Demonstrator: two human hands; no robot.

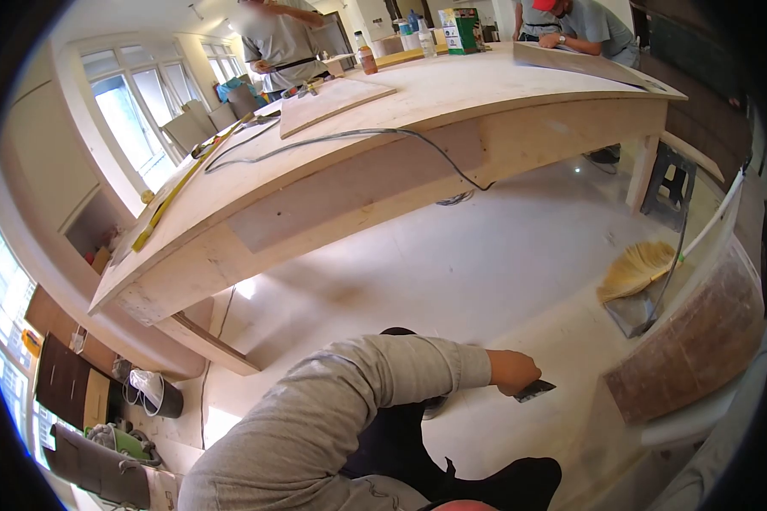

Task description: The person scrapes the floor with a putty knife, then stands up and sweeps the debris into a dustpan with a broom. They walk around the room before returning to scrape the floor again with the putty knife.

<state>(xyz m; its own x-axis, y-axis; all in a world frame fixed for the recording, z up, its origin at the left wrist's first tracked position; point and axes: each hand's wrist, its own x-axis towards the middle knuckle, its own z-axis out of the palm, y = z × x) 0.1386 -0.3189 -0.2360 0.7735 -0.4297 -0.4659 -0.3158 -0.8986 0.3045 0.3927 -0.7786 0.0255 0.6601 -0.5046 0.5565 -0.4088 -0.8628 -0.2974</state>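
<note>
My left arm, in a grey sleeve, reaches across from the lower left. At its end my left hand [514, 372] is closed around a dark, flat scraper-like blade [535, 391], whose handle the fingers hide. The hand is low over the pale, dusty floor [486, 281], in front of the large wooden table. Dark trousers [392, 439] show below the arm. Grey cloth [712, 481] shows at the lower right edge, but my right hand is not visible.
The wooden table [358, 183] carries a cable [332, 134], a board [332, 102], bottles and a green box [460, 31]. Two people are beyond it. At right are a broom [639, 268], a dustpan [629, 315] and a brown curved panel [694, 341]. Buckets [158, 393] stand at left.
</note>
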